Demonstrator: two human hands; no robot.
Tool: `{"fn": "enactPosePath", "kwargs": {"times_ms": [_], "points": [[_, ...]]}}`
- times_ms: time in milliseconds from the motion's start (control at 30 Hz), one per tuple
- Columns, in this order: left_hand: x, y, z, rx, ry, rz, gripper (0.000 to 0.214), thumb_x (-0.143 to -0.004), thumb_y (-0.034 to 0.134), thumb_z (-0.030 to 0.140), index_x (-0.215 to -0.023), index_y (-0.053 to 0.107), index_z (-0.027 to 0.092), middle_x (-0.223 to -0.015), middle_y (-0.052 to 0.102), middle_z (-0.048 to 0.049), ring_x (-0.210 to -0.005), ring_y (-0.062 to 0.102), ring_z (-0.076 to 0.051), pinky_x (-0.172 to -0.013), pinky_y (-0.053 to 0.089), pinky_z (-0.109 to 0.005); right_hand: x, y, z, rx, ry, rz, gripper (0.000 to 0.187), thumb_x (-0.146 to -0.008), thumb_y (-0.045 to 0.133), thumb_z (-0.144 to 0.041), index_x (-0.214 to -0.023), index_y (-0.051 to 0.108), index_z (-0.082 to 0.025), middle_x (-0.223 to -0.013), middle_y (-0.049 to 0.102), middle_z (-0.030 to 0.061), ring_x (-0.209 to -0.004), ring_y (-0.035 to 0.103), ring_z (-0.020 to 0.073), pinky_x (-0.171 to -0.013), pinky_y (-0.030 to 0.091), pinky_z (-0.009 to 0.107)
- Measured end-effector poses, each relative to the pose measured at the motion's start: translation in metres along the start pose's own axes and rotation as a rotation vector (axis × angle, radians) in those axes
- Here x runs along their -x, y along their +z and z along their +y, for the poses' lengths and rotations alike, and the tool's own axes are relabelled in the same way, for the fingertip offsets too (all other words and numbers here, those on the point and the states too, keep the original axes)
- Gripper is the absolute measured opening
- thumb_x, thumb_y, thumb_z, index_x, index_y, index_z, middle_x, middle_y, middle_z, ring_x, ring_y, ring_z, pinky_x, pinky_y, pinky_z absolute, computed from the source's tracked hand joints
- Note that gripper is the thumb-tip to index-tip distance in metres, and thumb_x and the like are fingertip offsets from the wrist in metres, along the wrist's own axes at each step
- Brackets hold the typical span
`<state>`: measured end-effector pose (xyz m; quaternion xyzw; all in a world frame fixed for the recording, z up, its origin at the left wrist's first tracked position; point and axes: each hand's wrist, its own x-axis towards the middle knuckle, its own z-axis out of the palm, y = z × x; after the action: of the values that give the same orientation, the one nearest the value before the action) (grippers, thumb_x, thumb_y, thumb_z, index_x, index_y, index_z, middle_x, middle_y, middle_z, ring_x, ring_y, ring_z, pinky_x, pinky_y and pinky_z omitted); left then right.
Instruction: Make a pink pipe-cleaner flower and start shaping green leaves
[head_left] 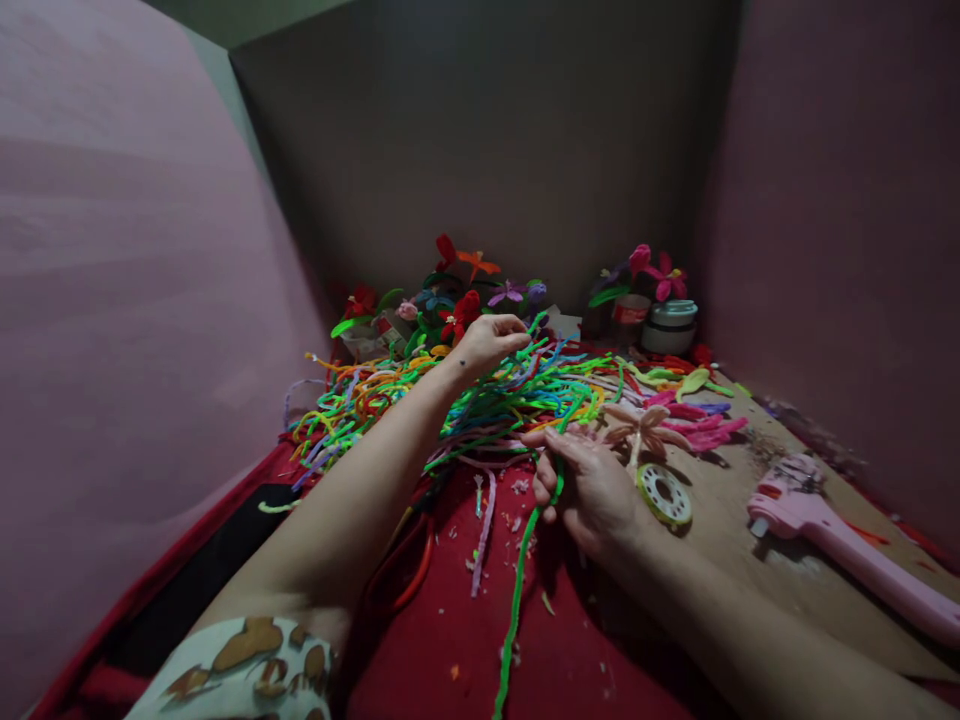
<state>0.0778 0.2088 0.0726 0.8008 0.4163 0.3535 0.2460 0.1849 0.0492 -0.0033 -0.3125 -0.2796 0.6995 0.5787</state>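
Note:
My left hand (491, 340) reaches forward into a tangled heap of coloured pipe cleaners (390, 395), its fingers pinched on strands at the top of the heap. My right hand (589, 480) rests lower, fingers curled round a long green pipe cleaner (517, 590) that trails toward me over the red cloth (465, 640). A pale pink pipe-cleaner flower (641, 425) lies just right of that hand.
Finished pipe-cleaner flowers (465, 290) stand at the back by a small tin (670, 325). A green tape roll (664, 493) and a pink glue gun (840, 535) lie on a brown board (750, 580) at right. Red-handled pliers (409, 575) sit under my left forearm. Pink walls enclose both sides.

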Motion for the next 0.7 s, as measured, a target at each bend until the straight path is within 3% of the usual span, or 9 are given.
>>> {"fn": "enactPosePath", "kwargs": {"times_ms": [133,333,567,700], "points": [[-0.004,0.009,-0.006,-0.264,-0.037,0.048,0.006,-0.055,0.065,0.021,-0.058,0.063,0.017,-0.059,0.059,-0.0008,-0.075,0.055,-0.019,-0.065,0.038,-0.025,0.0,0.0,0.001,-0.004,0.003,0.002,0.024,-0.074,0.056,-0.034,-0.087,0.058,-0.013,-0.041,0.043,-0.0054,-0.034,0.044,0.0104,-0.028,0.029,0.019],[-0.011,0.023,-0.008,-0.43,-0.093,0.078,0.012,-0.054,0.067,0.019,-0.066,0.069,0.022,-0.072,0.067,-0.0046,-0.085,0.058,-0.022,-0.075,0.04,-0.029,-0.001,0.0,0.001,-0.014,0.006,-0.003,0.025,-0.075,0.055,-0.032,-0.089,0.058,-0.013,-0.041,0.044,-0.0053,-0.035,0.044,0.0108,-0.028,0.03,0.019],[-0.015,0.021,-0.012,-0.343,0.035,0.054,0.02,-0.065,0.063,0.027,-0.079,0.072,0.017,-0.071,0.066,-0.0041,-0.074,0.06,-0.019,-0.07,0.042,-0.026,0.001,0.001,-0.005,-0.023,-0.012,0.027,0.023,-0.072,0.058,-0.031,-0.086,0.057,-0.013,-0.04,0.044,-0.0062,-0.034,0.043,0.0102,-0.027,0.031,0.018],[-0.003,0.012,-0.006,-0.221,0.177,-0.015,0.023,-0.068,0.062,0.031,-0.081,0.071,0.016,-0.082,0.067,-0.0028,-0.075,0.059,-0.015,-0.071,0.043,-0.022,-0.005,0.004,-0.018,-0.037,-0.151,0.102,0.025,-0.069,0.063,-0.027,-0.089,0.056,-0.014,-0.041,0.044,-0.0072,-0.036,0.044,0.0093,-0.027,0.032,0.017]]}}
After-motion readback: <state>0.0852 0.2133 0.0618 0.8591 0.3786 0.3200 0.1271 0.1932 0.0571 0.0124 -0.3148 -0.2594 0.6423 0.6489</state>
